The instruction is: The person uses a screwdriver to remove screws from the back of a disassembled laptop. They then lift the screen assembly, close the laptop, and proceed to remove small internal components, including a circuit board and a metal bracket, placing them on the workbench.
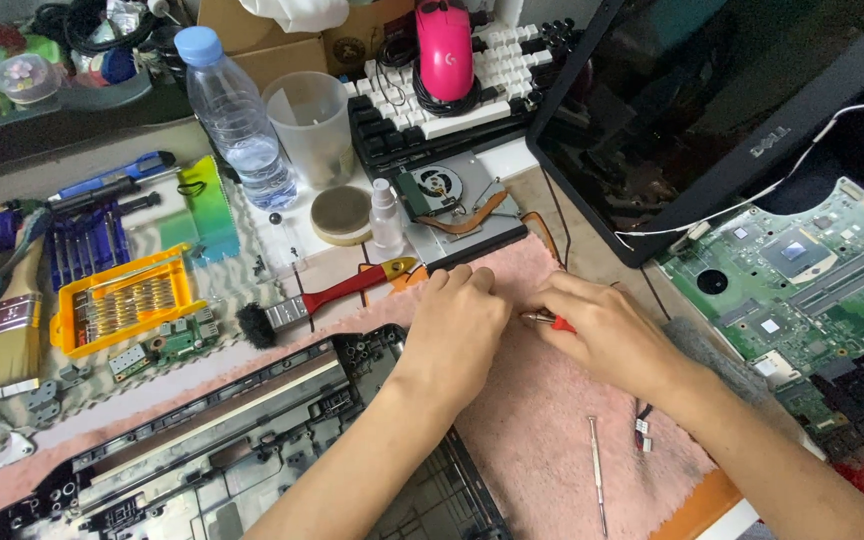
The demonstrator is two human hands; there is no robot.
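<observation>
Right hand (pixel 607 330) grips a red-handled tool (pixel 550 321), fingers closed round it, tip aimed at a small part hidden under the left hand (pixel 457 320). Left-hand fingers are curled down on the pink towel (pixel 542 430); whether they pinch anything cannot be told. Judged step: working a small part. Laptop base shell (pixel 252 440) lies beside, motherboard (pixel 802 270) well apart.

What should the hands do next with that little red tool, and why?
Probably bring the red-handled tool in the right hand a little closer to the spot under the left hand. Both hands meet on the pink cloth, the tool's tip points at the left fingers, and whatever small piece they pinch is hidden, so steadying it comes first.
</observation>
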